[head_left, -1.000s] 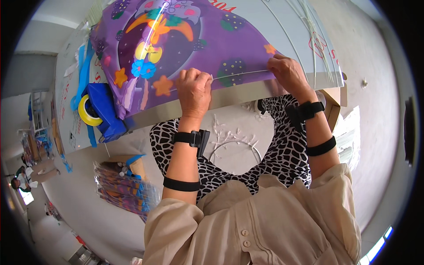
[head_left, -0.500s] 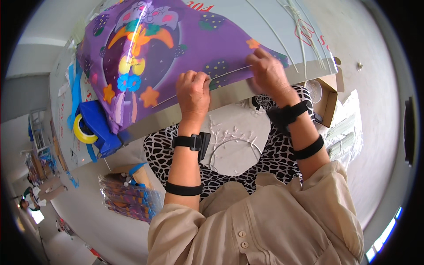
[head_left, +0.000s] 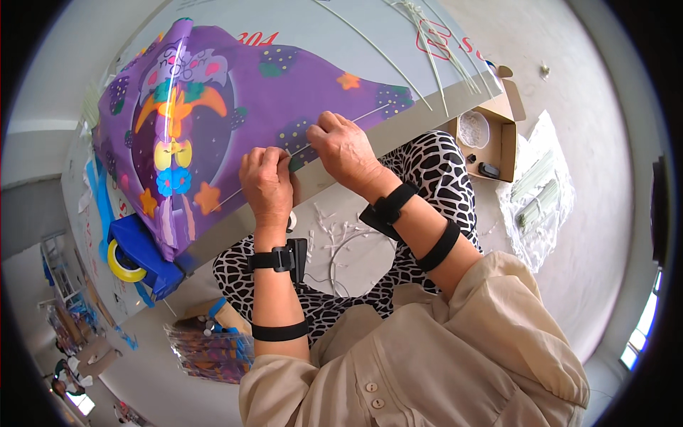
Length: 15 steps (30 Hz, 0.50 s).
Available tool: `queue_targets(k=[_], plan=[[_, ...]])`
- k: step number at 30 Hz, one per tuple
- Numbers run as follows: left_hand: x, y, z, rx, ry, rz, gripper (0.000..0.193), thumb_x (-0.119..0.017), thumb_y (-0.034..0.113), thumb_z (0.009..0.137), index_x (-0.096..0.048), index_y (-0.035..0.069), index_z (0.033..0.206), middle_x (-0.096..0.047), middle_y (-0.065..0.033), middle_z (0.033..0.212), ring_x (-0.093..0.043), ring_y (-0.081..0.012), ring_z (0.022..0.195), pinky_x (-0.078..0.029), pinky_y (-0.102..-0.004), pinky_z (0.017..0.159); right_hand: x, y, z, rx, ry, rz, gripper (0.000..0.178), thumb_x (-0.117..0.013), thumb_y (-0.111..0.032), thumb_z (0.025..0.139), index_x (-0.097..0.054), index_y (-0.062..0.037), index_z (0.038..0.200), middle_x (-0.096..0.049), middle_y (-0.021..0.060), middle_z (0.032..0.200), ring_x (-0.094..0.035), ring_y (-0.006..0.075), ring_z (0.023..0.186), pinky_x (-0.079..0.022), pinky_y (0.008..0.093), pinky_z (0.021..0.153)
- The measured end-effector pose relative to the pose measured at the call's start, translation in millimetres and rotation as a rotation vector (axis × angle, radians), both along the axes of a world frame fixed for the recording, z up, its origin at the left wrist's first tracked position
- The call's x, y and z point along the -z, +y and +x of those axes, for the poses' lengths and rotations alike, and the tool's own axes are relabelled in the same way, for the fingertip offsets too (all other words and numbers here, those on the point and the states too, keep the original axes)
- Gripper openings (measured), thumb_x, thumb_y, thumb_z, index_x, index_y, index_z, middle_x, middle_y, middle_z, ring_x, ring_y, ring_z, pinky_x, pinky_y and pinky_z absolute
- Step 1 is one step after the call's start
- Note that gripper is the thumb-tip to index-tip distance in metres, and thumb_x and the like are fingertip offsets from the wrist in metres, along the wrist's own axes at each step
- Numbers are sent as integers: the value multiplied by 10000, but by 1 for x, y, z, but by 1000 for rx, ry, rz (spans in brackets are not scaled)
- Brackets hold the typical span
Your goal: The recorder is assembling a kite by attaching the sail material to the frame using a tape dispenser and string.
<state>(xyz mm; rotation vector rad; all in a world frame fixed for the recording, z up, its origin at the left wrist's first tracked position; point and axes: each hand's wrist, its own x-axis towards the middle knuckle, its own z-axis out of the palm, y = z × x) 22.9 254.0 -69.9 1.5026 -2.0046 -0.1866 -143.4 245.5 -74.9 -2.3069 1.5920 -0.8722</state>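
Note:
A purple printed kite sheet (head_left: 260, 117) with stars, dotted shapes and a glossy raised fold lies over the table's near edge. Along its near side runs a thin white rod (head_left: 370, 115). My left hand (head_left: 267, 183) is closed, its fingertips pinching the rod and the sheet's edge near the middle. Just to its right, my right hand (head_left: 346, 151) is also closed, thumb and fingers at the same rod. The fingertips partly hide what lies between them.
A blue tape dispenser (head_left: 158, 265) with a yellow roll stands at the table's left corner. Loose white rods (head_left: 435, 60) lie at the far right. Below the table are an open cardboard box (head_left: 504, 146), a bag of rods (head_left: 537, 192) and a packed stack (head_left: 210, 349).
My right hand has moved left along the rod, closer to my left hand. The view has shifted, so the table and sheet appear further left.

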Motion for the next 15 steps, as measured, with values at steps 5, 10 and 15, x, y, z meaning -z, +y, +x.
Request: queue_targets(k=[5,10,15], plan=[[0,1,-2,-4,3,19,73,-655,50,759,-592,87,767,-554,-38,778,-545,-264,784,-430,-395,715,-1,-1,-1,-17,25,-11,150,-579,-45,718,-615,-48,864,-534,95,858,-564,258,837,-470,363,721],[-1,2,-2,-18,1,17,66,-651,38,764,-599,74,780,-565,-46,789,-550,-269,791,-434,-395,719,-1,-8,-1,-29,51,-37,144,-583,-50,724,-614,-53,865,-536,90,859,-565,248,835,-469,355,707],[-3,2,-3,-31,-20,42,56,-644,32,771,-606,62,799,-581,-54,806,-558,-277,806,-437,-398,729,1,-9,-1,-22,27,-47,152,-596,-44,713,-613,-66,862,-536,87,862,-566,247,840,-468,353,716]])
